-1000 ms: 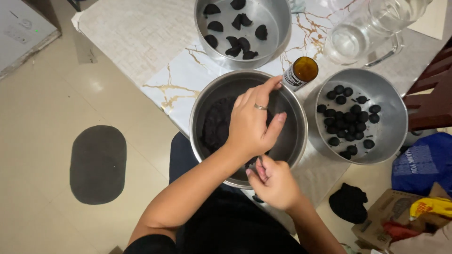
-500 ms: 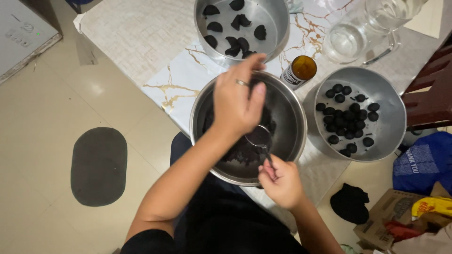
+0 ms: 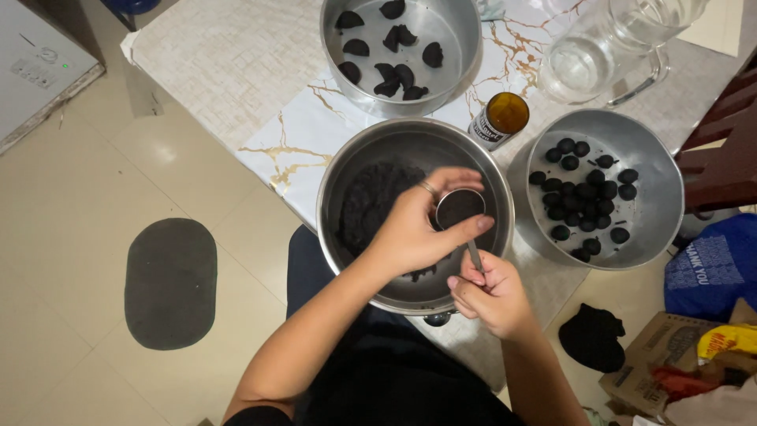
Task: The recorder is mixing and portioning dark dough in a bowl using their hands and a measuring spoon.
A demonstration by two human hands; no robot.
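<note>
Right, both hands over the middle bowl (image 3: 339,158) now. R hand (image 3: 490,293) is at the near rim, fingers clamped round the thin handle of a small metal scoop (image 3: 460,208), which sits level inside the bowl w/ dark mix packed in it. L hand (image 3: 414,229) comes in across the bowl, fingers together and curled over the scoop's left edge, thumb stretched out just below it, touching the rim; ring on one finger. Whether it grips or only presses, can't tell. More dark mix (image 3: 371,201) heaped on the bowl's left side. Back bowl (image 3: 457,31) holds a few flat dark pieces, well apart. Right bowl (image 3: 658,197) holds lots of small dark balls, bunched tog. Amber jar (image 3: 500,120) stands btwn the three bowls, open. Glass jug (image 3: 599,47) at the far right, by the table (image 3: 229,71) edge.
</note>
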